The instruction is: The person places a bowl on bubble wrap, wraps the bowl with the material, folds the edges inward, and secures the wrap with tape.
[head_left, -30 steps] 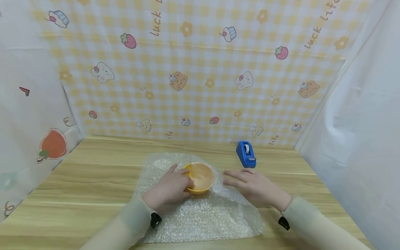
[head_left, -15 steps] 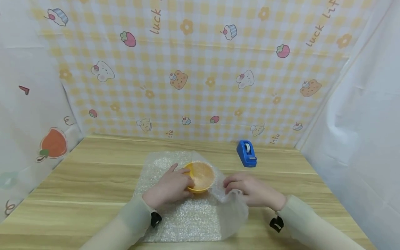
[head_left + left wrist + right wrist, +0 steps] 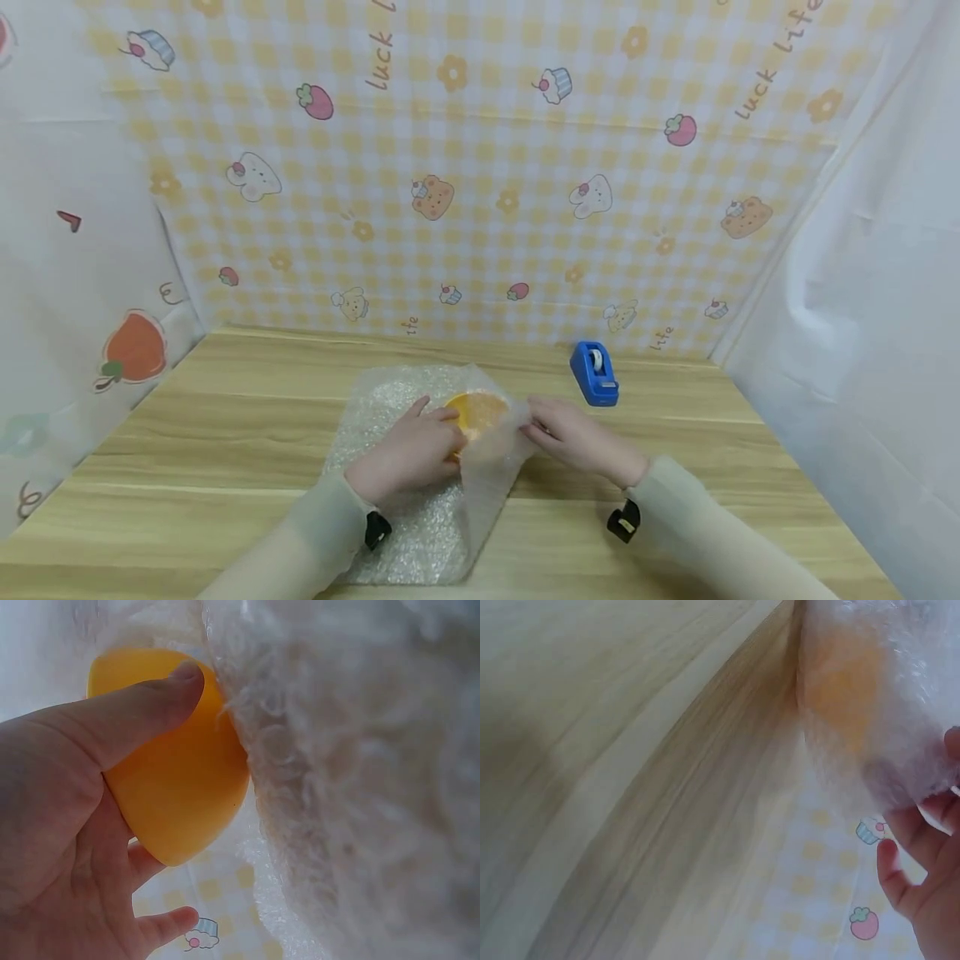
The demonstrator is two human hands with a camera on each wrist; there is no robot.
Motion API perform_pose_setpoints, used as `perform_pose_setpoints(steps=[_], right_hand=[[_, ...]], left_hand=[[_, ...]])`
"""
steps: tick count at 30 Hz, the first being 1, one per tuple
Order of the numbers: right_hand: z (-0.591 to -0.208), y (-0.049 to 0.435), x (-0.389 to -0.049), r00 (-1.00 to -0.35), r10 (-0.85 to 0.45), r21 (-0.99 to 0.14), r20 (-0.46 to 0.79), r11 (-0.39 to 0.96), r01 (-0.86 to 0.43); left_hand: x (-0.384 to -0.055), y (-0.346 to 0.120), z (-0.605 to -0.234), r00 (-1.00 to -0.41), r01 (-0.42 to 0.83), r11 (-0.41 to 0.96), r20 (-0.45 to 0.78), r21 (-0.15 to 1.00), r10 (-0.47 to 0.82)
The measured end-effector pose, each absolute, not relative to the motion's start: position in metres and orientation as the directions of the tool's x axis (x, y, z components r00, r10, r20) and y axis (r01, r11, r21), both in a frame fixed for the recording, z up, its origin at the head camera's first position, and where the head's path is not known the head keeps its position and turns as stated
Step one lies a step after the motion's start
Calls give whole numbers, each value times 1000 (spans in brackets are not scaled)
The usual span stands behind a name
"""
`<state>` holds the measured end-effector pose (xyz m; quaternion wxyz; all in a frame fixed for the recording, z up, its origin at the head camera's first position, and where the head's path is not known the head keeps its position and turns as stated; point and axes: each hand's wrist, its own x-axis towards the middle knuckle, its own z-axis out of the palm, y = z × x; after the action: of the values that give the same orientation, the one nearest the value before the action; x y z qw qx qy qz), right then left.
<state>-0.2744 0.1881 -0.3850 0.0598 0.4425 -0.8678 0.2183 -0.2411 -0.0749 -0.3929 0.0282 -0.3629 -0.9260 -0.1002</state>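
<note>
A yellow bowl (image 3: 469,410) sits on a sheet of bubble wrap (image 3: 405,533), partly covered by the wrap folded over its right side. My left hand (image 3: 412,450) grips the bowl's left rim. In the left wrist view the thumb presses the outer wall of the bowl (image 3: 180,780), and the fingers go behind its rim. At the bowl's right, my right hand (image 3: 573,437) pinches the folded edge of the wrap. In the right wrist view the bowl's colour shows dimly through the bubble wrap (image 3: 855,697), with the fingertips of the right hand (image 3: 937,847) on the wrap's edge.
A blue tape dispenser (image 3: 595,375) with a roll of tape stands at the back right of the wooden table (image 3: 187,433). Behind the table hangs a yellow checked cloth (image 3: 480,142). White cloths close off the left and right sides.
My right hand has taken hold of the wrap's right part and moved it up and left over the bowl's right side. The left hand stays at the bowl's left rim.
</note>
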Motion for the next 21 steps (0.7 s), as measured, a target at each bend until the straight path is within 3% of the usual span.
perform_pose_setpoints(steps=[10,21], right_hand=[[-393,172,-278,-677,-622,-323,394,596,-735],[-397,165,-278,-555,-689,-48,467,607,-794]], left_hand=[[-239,-74,-394,-754,655,748,152,108,639],[-239,-72,-393,-773,634,757,104,159,625]])
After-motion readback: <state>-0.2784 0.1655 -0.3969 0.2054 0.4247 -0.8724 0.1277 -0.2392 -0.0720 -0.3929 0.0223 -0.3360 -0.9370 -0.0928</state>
